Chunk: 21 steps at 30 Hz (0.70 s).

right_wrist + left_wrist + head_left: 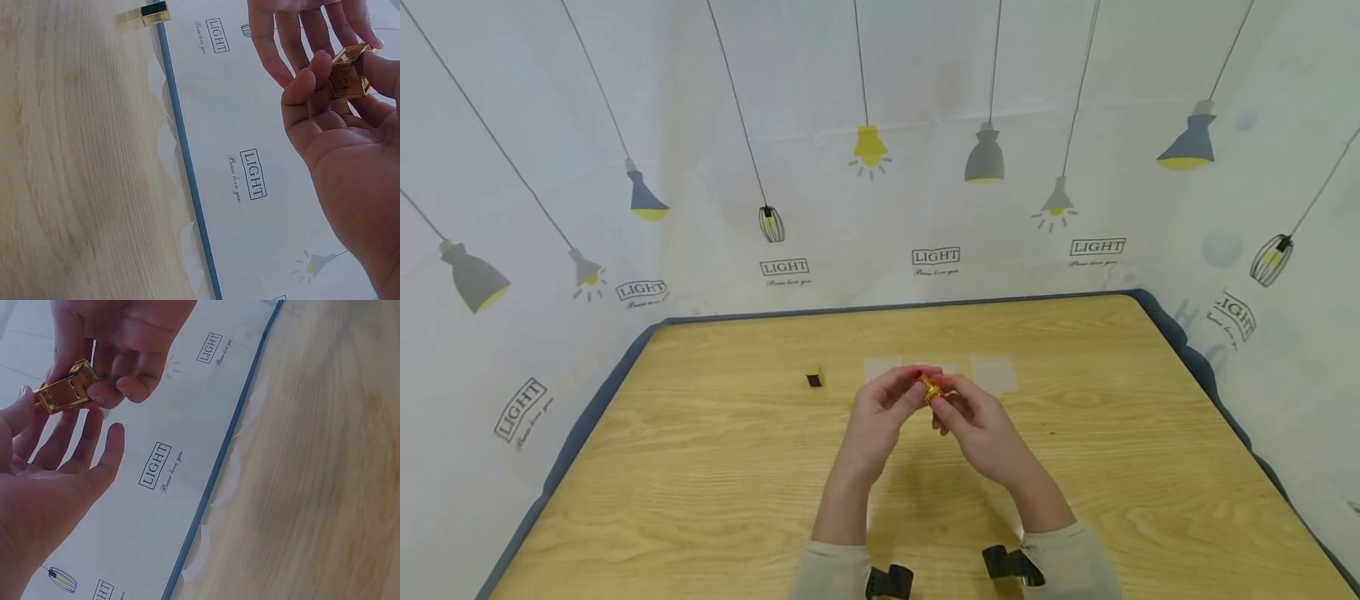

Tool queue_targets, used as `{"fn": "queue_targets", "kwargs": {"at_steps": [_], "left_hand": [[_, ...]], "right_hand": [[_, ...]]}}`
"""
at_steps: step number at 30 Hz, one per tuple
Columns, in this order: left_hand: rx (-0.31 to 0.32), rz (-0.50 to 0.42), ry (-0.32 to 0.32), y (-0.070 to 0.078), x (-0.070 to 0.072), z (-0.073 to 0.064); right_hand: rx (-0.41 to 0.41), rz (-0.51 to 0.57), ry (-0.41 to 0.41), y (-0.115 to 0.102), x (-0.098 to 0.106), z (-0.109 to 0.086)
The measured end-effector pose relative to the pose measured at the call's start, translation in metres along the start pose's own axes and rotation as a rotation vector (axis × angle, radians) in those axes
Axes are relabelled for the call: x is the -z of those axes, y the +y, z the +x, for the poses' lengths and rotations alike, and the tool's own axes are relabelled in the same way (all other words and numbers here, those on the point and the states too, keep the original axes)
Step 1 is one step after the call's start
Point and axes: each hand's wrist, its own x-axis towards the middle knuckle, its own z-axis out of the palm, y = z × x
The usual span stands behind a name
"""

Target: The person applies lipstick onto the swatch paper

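One gold box [932, 390] found pinched between left hand [880, 410] and right hand [976, 423], above the table [700, 467]; I judge the step to be in-hand adjustment, the next move calling for steady support from both sides

You are at a wood-grain table [700, 467], its far and side edges lined with blue trim [835, 311]. Pale, faintly creased sheeting [925, 50] rises around it on three sides, printed with pendant lamps [870, 146] and the word LIGHT [936, 256]. This looks like a small screened-off workspace; whether in a home or workshop, you cannot tell.
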Motion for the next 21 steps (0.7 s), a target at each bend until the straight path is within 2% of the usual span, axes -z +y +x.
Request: {"fn": "queue_targets", "kwargs": {"at_steps": [6, 15, 18, 21], "left_hand": [[-0.002, -0.040, 0.088, 0.000, -0.006, 0.002], [-0.027, -0.057, 0.177, 0.003, -0.016, 0.005], [-0.022, -0.049, 0.188, 0.005, -0.017, 0.006], [-0.019, -0.054, 0.186, 0.007, -0.018, 0.006]], "right_hand": [[-0.019, -0.008, 0.063, -0.002, -0.004, 0.000], [0.047, -0.170, 0.214, -0.004, -0.010, 0.000], [0.091, -0.185, 0.206, -0.003, -0.010, 0.001], [0.116, -0.147, 0.159, 0.000, -0.009, 0.001]]}}
